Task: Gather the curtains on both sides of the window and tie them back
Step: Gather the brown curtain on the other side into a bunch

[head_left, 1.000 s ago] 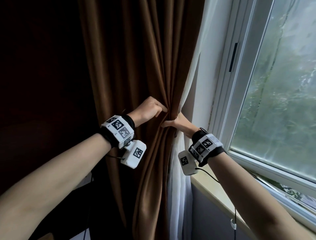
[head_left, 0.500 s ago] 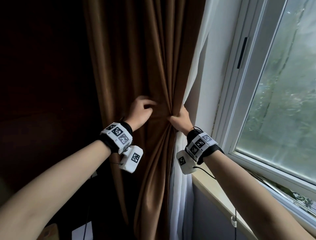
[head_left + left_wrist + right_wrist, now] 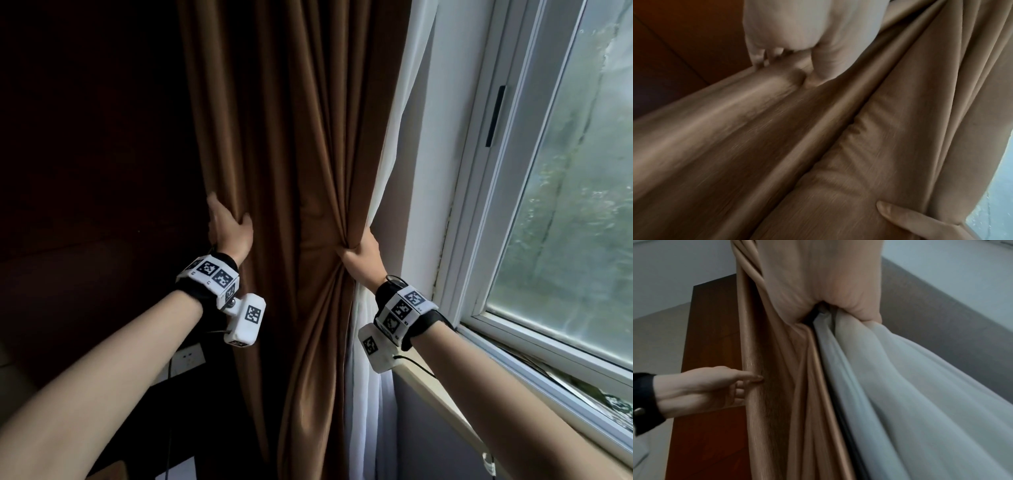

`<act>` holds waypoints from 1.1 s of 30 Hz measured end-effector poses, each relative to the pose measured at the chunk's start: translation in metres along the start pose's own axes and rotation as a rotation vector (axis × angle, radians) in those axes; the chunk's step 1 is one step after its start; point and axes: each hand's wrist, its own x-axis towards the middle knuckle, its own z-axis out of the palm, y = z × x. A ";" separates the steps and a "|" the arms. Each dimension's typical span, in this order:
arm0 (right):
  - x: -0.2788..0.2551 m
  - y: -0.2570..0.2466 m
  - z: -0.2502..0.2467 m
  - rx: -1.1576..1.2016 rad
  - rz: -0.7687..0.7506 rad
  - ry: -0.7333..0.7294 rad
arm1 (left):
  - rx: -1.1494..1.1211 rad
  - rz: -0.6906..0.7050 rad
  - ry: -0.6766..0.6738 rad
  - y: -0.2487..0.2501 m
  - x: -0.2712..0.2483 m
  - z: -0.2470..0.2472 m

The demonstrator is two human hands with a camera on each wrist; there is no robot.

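the window (image 3: 565, 205), white-framed with rain-blurred glass, fills the right side. just left of its frame hangs the brown curtain (image 3: 291, 137), heavy, matte, falling in long soft pleats, with a thin white sheer curtain (image 3: 387, 154) behind its window-side edge. the right hand (image 3: 359, 255) is clenched round both fabrics at that edge, cinching them into a waist so folds fan out above and below, apparently to keep what is gathered together. the left hand (image 3: 227, 228) takes the curtain's far left edge, fingers (image 3: 758, 56) wrapped behind the hem and thumb in front, likely to draw that loose side across to the bunch. no tie-back shows.
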 end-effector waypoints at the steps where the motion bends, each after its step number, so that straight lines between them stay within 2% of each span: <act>1: 0.000 -0.001 0.001 -0.002 -0.007 -0.001 | -0.019 0.044 -0.009 0.001 -0.001 0.000; 5: 0.001 -0.006 0.006 0.009 0.001 0.005 | -0.040 0.202 -0.162 0.007 -0.015 0.008; 10: 0.003 -0.006 0.010 -0.007 0.011 0.028 | -0.108 0.481 -0.296 0.015 -0.029 0.023; 16: 0.003 -0.008 0.007 -0.064 -0.008 0.019 | -0.166 0.364 -0.623 0.043 -0.029 0.030; 20: 0.002 -0.014 0.003 -0.070 0.050 -0.022 | -0.182 0.411 -0.759 0.055 -0.023 0.033; 23: 0.000 -0.021 0.001 -0.026 0.106 -0.067 | -0.101 0.482 -0.741 0.060 -0.016 0.038; 26: -0.003 -0.025 -0.001 0.124 0.158 -0.109 | -0.013 0.567 -0.719 0.063 -0.012 0.044; 29: -0.002 -0.023 -0.007 0.176 0.142 -0.175 | 0.025 0.622 -0.693 0.069 -0.010 0.046; 33: 0.004 -0.018 0.003 0.058 0.151 -0.092 | 0.039 0.639 -0.634 0.073 -0.011 0.046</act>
